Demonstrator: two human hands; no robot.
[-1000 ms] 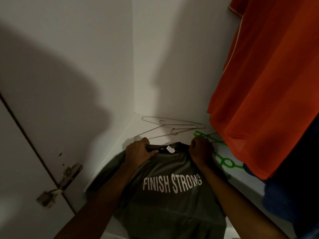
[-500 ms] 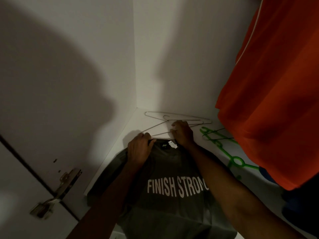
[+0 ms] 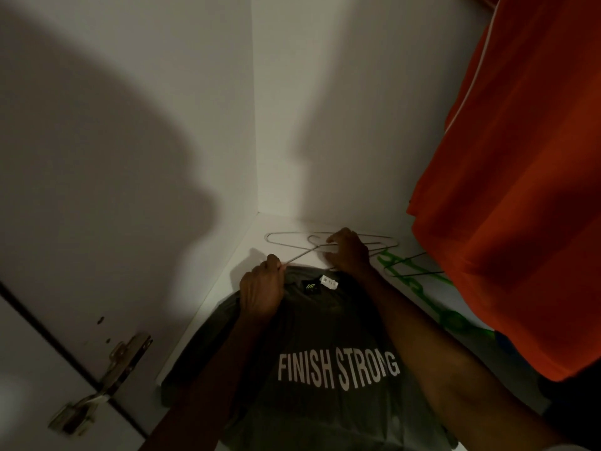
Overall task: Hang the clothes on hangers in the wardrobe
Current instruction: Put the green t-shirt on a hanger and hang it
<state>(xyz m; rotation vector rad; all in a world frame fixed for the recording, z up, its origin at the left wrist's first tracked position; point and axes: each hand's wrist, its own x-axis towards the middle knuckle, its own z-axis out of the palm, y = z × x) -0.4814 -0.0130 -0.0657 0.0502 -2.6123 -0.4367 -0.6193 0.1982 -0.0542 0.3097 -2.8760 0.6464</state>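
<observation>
- The grey T-shirt (image 3: 325,353) lies flat on the white wardrobe shelf (image 3: 247,242), collar toward the back corner. The print "FINISH STRONG" is readable; the final "G" is partly covered by the right forearm. The hem is cut off by the lower frame edge.
- The left hand (image 3: 261,291) rests on the left shoulder of the T-shirt. Its fingers pinch the end of 1 thin wire arm at the collar edge.
- The right hand (image 3: 349,252) sits beyond the collar, fingers curled around the wire hangers (image 3: 325,244). The exact contact points are hidden under the hand.
- The wire hangers lie on the shelf near the back wall. They overlap, so their count cannot be read with certainty.
- A green plastic hanger (image 3: 452,320) lies on the shelf to the right. Its far end is hidden beneath the orange garment (image 3: 520,206), and its outline is blurred.
- The orange garment hangs at the right. Its top is cut off by the upper frame edge.
- A dark blue item (image 3: 507,345) shows just below the orange hem; it is too dark to identify.
- A metal door hinge (image 3: 104,382) is mounted at lower left, motion-blurred.
</observation>
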